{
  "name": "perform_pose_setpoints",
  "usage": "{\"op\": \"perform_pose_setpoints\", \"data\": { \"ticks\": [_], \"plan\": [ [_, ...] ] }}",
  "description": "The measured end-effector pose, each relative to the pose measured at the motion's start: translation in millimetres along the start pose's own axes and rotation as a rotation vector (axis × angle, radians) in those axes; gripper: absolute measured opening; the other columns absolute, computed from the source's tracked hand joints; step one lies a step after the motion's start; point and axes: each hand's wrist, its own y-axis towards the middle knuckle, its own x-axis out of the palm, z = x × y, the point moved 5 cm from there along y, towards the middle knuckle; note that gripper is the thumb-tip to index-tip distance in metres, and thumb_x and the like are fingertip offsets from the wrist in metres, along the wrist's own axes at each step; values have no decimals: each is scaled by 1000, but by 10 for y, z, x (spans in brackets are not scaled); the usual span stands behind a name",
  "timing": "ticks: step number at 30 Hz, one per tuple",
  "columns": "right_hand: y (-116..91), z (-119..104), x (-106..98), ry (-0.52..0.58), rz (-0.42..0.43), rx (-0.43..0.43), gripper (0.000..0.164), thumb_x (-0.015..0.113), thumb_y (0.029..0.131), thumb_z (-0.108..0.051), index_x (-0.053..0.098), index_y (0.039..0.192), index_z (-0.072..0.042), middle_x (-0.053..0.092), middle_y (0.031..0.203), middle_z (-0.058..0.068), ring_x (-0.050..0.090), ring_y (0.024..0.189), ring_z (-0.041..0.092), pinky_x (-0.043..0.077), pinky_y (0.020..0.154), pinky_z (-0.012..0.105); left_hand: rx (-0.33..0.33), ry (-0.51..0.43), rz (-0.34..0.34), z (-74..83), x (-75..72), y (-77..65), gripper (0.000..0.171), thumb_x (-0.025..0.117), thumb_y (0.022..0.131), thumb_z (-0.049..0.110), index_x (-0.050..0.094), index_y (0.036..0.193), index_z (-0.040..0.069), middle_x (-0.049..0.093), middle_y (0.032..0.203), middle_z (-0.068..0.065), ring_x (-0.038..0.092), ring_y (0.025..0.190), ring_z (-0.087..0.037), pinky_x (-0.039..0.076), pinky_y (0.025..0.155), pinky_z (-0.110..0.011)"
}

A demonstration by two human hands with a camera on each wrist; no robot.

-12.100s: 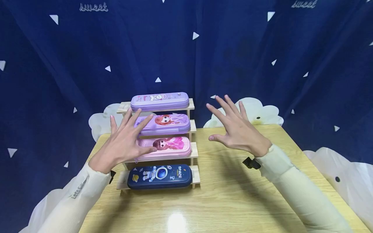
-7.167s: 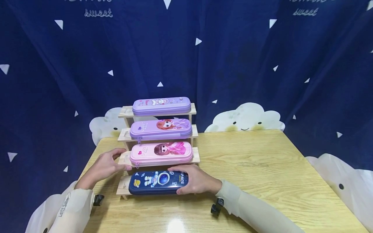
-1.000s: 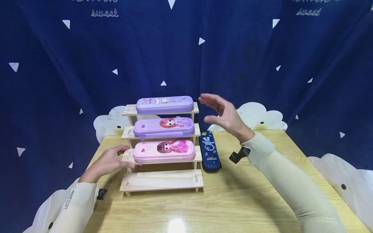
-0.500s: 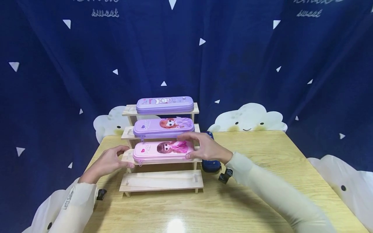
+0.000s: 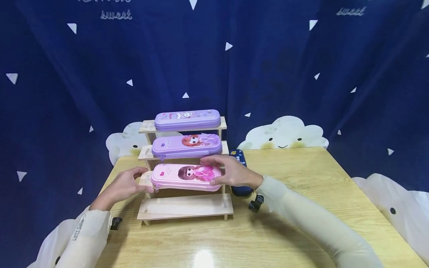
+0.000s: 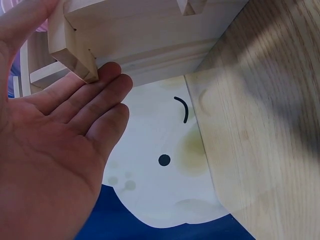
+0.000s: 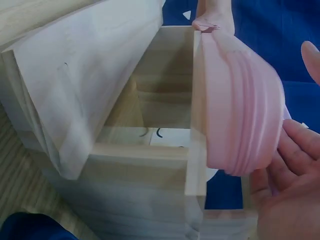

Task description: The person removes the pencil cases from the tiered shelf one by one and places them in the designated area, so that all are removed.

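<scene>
My right hand point(image 5: 236, 172) holds the right end of a pink pencil case point(image 5: 171, 176) printed with a long-haired girl, thumb at its front edge, fingers over the back. The case lies over the second step up of a wooden stepped rack point(image 5: 184, 206), its right end jutting past the front edge. In the right wrist view the case's end point(image 7: 240, 110) stands beside the fingers point(image 7: 292, 152). My left hand point(image 5: 122, 186) grips the left end of that same step. From the left wrist, the fingers point(image 6: 102, 100) reach behind a wooden support point(image 6: 72, 47).
Two purple pencil cases, one with a red-haired girl point(image 5: 172, 147) and one with a rabbit point(image 5: 187, 119), lie on the upper steps. A dark blue pencil case point(image 5: 242, 191) rests on the table point(image 5: 285, 223) right of the rack, partly behind my right hand.
The blue case went from the lowest step to the table on the right. Lately my right hand came down onto the pink case and shifted it slightly forward. The left hand stays put.
</scene>
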Motion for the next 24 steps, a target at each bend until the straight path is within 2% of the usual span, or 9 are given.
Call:
{"op": "perform_pose_setpoints", "data": {
  "ticks": [8, 15, 21, 24],
  "plan": [
    [46, 49, 101, -3, -91, 38, 86, 82, 79, -23, 41, 154, -11, 49, 157, 6, 46, 145, 23, 32, 124, 46, 10, -4, 9, 24, -3, -6, 79, 91, 70, 42, 62, 130, -1, 69, 127, -23, 63, 121, -42, 50, 102, -57],
    [95, 135, 193, -69, -123, 76, 96, 85, 74, -32, 38, 156, -18, 46, 158, 5, 49, 138, 24, 37, 118, 47, 8, -9, 7, 32, -5, -23, 82, 91, 69, 46, 62, 130, -1, 68, 128, -23, 62, 122, -43, 49, 102, -58],
    [104, 165, 207, -93, -119, 79, 96, 85, 74, -35, 39, 156, -18, 49, 156, 9, 53, 133, 25, 41, 114, 47, 1, 6, 4, 39, -4, -29, 83, 91, 70, 45, 61, 132, -1, 67, 129, -24, 62, 122, -44, 49, 102, -59],
    [102, 192, 215, -66, -104, 114, 90, 84, 75, -32, 43, 154, -20, 53, 153, 8, 55, 128, 24, 42, 111, 45, 0, 9, 4, 40, 0, -33, 81, 91, 71, 43, 61, 132, -1, 67, 129, -24, 62, 122, -44, 49, 101, -59]
  ]
}}
